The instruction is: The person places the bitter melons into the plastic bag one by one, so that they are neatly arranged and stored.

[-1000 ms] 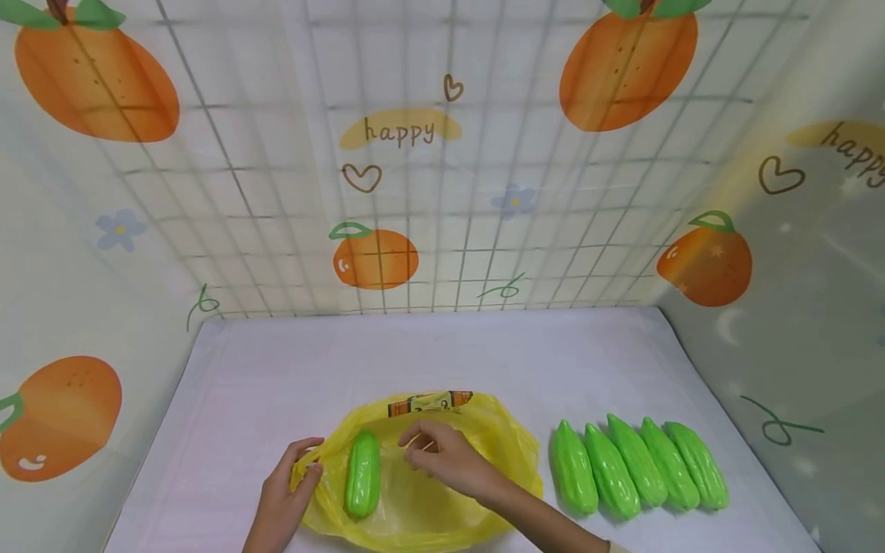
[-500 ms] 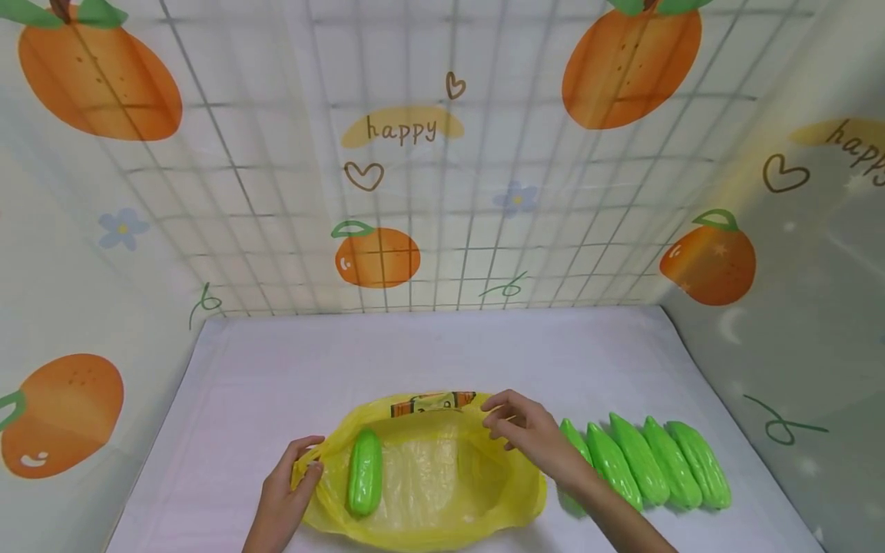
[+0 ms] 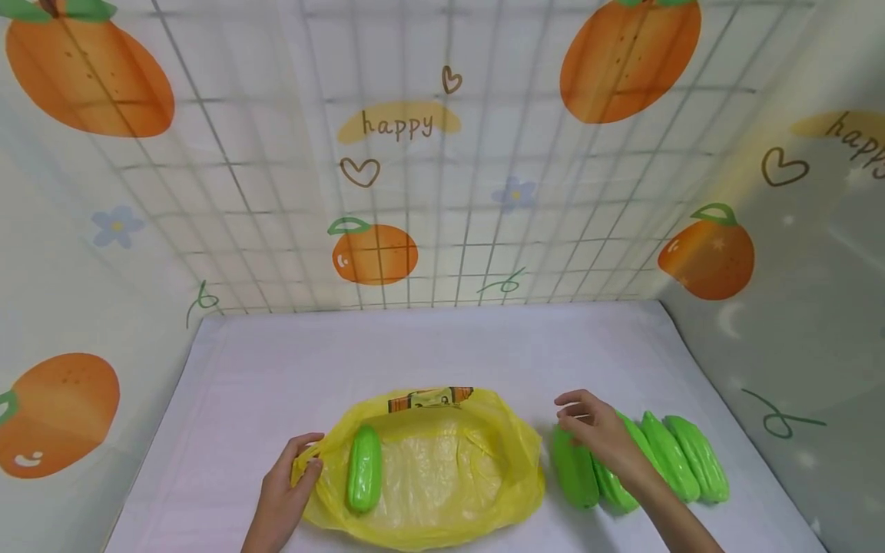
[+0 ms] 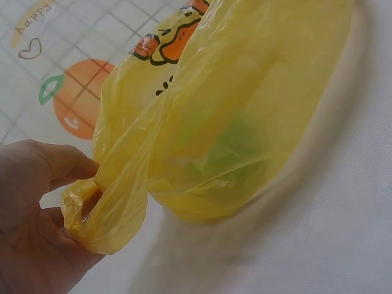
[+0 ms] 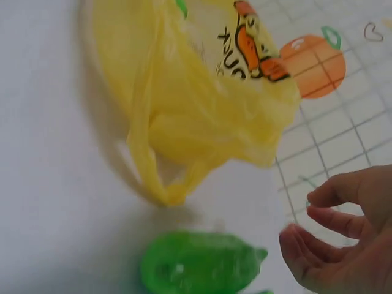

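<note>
Left hand pinches the gathered left end of the yellow bag, digits either side of a fold. Bag sits mouth up, just right of that hand. Inside: one green vegetable, lying lengthwise away from the person, just right of the left fingertips, by the bag's left wall. Right hand holds nothing, fingers loosely bent with a gap to the thumb. In the head view it's over the far end of the nearest row piece; right wrist view shows them apart. Other row pieces lie right of the right hand, side by side; forearm covers some. What could go wrong, my guess: pieces are packed close, so fingers pushing in between could shove or roll a neighbour. Surface looks shiny, so a pinch on the tapered tip alone could slip. Bag is thin and only its left end is gripped; a slack handle loop dangles left of the right hand, and a piece carried low could snag it or fold the near rim in. A left-hand tug could tip the bag and roll the lone piece; a loosened pinch could let that side sag.
</note>
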Motion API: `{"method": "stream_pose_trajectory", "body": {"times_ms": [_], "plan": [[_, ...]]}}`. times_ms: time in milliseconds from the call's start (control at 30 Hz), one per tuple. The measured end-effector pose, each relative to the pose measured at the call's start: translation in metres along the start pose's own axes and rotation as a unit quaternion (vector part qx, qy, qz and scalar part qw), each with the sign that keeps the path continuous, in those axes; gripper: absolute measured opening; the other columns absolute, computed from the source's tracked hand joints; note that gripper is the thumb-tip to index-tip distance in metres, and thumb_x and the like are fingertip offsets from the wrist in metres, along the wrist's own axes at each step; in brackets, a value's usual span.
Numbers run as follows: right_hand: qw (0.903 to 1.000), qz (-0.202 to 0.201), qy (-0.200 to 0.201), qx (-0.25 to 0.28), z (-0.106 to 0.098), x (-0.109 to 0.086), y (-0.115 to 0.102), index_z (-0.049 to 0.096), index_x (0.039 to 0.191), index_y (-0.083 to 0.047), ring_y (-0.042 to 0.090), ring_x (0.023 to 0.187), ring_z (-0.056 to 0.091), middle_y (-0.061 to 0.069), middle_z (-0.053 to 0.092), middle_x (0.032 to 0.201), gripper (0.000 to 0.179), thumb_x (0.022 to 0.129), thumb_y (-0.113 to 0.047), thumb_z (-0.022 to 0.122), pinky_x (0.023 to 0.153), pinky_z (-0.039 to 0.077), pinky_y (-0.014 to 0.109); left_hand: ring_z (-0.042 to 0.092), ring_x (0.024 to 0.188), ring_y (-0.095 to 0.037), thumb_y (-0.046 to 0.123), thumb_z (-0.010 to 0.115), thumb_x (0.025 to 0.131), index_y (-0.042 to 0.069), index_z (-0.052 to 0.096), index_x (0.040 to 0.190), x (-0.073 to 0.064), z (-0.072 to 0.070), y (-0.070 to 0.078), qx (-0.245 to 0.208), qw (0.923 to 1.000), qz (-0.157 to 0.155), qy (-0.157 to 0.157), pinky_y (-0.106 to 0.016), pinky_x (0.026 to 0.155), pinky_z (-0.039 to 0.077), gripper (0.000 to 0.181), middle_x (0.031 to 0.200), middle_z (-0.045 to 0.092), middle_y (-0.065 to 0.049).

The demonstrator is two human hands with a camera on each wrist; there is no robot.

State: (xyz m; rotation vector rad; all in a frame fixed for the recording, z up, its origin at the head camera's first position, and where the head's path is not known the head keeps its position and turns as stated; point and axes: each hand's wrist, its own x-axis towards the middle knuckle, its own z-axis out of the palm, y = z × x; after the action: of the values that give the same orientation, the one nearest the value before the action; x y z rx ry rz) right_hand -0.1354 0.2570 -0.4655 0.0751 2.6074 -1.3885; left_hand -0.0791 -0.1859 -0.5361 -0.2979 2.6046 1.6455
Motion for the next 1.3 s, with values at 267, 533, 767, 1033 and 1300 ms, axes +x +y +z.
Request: {"method": "stream_pose_trajectory", "body": {"times_ms": [267, 533, 767, 1033, 1300], "plan": [[0.9923, 0.015, 0.007, -0.123, -0.012, 0.005, 0.02, 0.053, 0.129, 0.003, 0.041, 0.103, 0.063, 0.029, 0.061, 0.119, 0.041, 0.09, -0.006, 0.062, 0.076, 0.057, 0.047, 0.059, 0.116, -0.023, 0.014, 0.058, 0.1, 0.017, 0.054, 0.134, 0.0, -0.001, 0.0, -0.003, 1.0, 0.006, 0.0, -0.053, 0.104, 0.042, 0.035, 0.118, 0.066, -0.003], [0.9884, -0.017, 0.001, -0.151, -0.01, 0.006, 0.034, 0.056, 0.128, 0.007, 0.035, 0.093, 0.068, 0.026, 0.063, 0.112, 0.045, 0.085, 0.0, 0.065, 0.071, 0.059, 0.042, 0.058, 0.117, -0.025, 0.013, 0.058, 0.099, 0.014, 0.054, 0.135, 0.001, -0.001, -0.001, -0.001, 1.0, 0.008, 0.001, -0.055, 0.106, 0.04, 0.035, 0.118, 0.066, -0.005], [0.9809, -0.026, -0.016, -0.192, -0.005, 0.009, 0.036, 0.056, 0.13, 0.007, 0.035, 0.095, 0.067, 0.026, 0.063, 0.114, 0.048, 0.085, -0.002, 0.066, 0.072, 0.058, 0.043, 0.059, 0.115, -0.023, 0.013, 0.058, 0.1, 0.015, 0.054, 0.135, 0.0, -0.001, 0.0, -0.001, 1.0, 0.001, -0.001, -0.054, 0.106, 0.04, 0.036, 0.117, 0.066, -0.004], [0.9804, -0.04, -0.03, -0.19, 0.0, 0.007, 0.031, 0.057, 0.13, 0.004, 0.034, 0.092, 0.069, 0.023, 0.068, 0.107, 0.047, 0.086, -0.006, 0.069, 0.074, 0.058, 0.046, 0.058, 0.116, -0.024, 0.015, 0.058, 0.1, 0.016, 0.054, 0.135, 0.0, 0.0, 0.0, 0.0, 1.0, 0.001, -0.003, -0.056, 0.106, 0.039, 0.035, 0.118, 0.065, -0.004], [0.9769, -0.032, -0.061, -0.202, 0.001, 0.009, 0.022, 0.055, 0.133, 0.003, 0.037, 0.097, 0.067, 0.024, 0.067, 0.111, 0.047, 0.088, -0.006, 0.068, 0.077, 0.058, 0.048, 0.058, 0.117, -0.025, 0.015, 0.058, 0.1, 0.016, 0.054, 0.135, 0.0, 0.0, 0.001, 0.001, 1.0, -0.004, -0.005, -0.057, 0.107, 0.038, 0.035, 0.119, 0.065, -0.005]]}}
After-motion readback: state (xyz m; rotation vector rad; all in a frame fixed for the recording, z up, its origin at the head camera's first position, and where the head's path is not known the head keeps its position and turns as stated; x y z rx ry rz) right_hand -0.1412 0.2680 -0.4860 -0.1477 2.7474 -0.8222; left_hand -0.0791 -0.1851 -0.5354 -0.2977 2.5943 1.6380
